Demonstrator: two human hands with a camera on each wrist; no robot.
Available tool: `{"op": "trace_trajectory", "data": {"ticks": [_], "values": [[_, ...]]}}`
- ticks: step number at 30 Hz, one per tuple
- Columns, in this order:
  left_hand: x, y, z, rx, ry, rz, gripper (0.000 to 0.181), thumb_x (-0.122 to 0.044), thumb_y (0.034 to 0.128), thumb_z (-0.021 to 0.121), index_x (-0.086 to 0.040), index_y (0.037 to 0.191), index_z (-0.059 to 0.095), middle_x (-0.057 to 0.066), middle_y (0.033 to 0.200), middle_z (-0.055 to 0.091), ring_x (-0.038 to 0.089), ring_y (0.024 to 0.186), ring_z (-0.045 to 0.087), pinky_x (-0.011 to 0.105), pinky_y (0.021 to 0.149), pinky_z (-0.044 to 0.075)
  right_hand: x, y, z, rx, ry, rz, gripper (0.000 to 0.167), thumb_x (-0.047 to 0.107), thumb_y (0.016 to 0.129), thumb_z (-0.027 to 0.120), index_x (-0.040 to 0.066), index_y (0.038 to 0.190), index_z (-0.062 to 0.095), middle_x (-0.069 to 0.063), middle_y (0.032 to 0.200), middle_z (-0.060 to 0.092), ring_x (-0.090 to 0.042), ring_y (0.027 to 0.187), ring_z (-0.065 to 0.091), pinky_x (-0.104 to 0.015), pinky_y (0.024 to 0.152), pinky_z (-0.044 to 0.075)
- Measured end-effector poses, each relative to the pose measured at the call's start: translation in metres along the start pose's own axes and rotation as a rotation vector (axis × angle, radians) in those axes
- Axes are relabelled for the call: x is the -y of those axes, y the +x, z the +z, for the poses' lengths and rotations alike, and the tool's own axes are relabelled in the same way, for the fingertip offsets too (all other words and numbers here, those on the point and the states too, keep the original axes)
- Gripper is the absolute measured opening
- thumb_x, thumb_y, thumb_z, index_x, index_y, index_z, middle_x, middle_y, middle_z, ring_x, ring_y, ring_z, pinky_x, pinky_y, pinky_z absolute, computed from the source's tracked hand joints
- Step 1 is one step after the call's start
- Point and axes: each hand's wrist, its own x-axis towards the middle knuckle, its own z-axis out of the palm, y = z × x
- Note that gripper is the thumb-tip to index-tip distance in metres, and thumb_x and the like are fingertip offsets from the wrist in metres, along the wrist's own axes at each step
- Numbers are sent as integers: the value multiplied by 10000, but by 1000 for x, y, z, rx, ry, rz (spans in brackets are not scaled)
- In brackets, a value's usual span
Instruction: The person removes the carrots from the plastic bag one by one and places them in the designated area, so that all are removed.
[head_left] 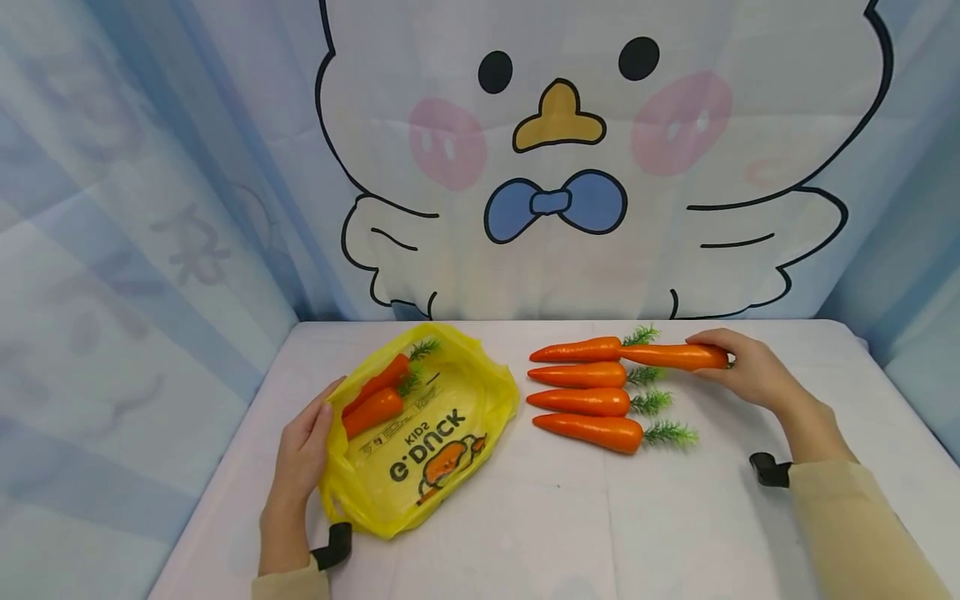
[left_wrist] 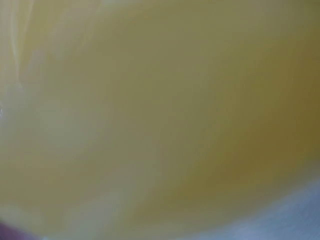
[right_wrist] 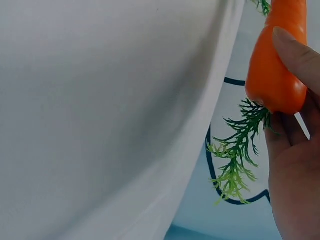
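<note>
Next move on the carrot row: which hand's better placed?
Right hand, probably: it's by the leafy tops of the carrot row, already holding a carrot. The left hand is farther off, holding the yellow bag.

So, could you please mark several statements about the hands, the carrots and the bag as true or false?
1. The left hand holds the yellow bag. True.
2. Six carrots show inside the bag. False: two carrots show there.
3. The right hand holds a carrot. True.
4. Four carrots lie side by side on the table. True.
5. Their tips point towards the right hand. False: the tips point towards the bag.
</note>
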Motion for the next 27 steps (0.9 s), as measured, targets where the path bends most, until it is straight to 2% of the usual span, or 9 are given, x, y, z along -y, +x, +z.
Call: {"op": "trace_trajectory", "data": {"ticks": [6,19,27], "values": [[-1,0,-1,-2,0,-10,507,-352,1114,355,-57,1513,463,77,1533,468,239,1435,382,54,1023,281,-10,0,-1,33,13,79,468,53,899,748,-14,1331,583,-303,1350,517,-475,1187,459,-703,1019,322],[-3,0,-1,3,13,-37,511,-367,1114,346,-83,1526,452,59,1552,446,231,1448,360,67,1033,279,-26,1,0,111,18,171,516,140,924,741,-23,1371,540,-341,1406,443,-518,1235,403,-718,1038,279],[-2,-1,-2,0,12,-40,505,-364,1113,350,-92,1527,454,54,1551,448,227,1448,362,67,1029,283,-32,2,3,119,15,169,531,143,921,740,-21,1381,530,-346,1416,430,-531,1256,386,-726,1041,269]]}}
